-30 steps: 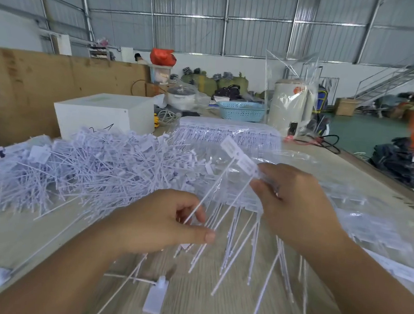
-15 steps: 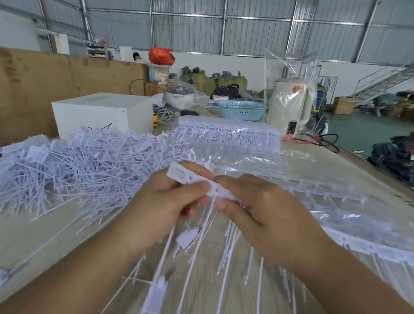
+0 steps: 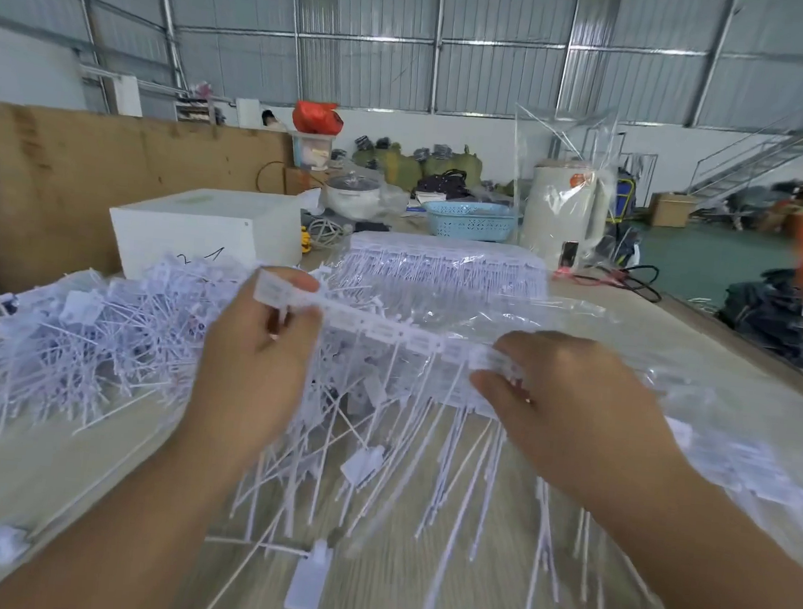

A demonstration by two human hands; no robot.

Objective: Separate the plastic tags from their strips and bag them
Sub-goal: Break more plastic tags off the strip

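A white strip of plastic tags (image 3: 387,330) stretches between my hands above the table, its thin tails hanging down. My left hand (image 3: 253,364) pinches the strip's left end tag. My right hand (image 3: 574,411) grips the strip's right end. A big pile of loose white tags (image 3: 95,340) lies to the left. Clear plastic bags (image 3: 509,323) with more tag strips lie behind and to the right. A bagged block of unseparated strips (image 3: 446,269) sits further back. Loose single tags (image 3: 309,583) lie on the wooden table (image 3: 413,596) near me.
A white box (image 3: 202,233) stands behind the tag pile. A brown board (image 3: 61,177) runs along the left. A blue basket (image 3: 470,220), a white kettle in plastic (image 3: 567,221) and cables (image 3: 634,281) sit at the far end. The table's right edge (image 3: 749,364) drops to a green floor.
My hands have moved apart, stretching the strip out sideways; before, they pinched it close together at the centre. The strip has risen slightly.
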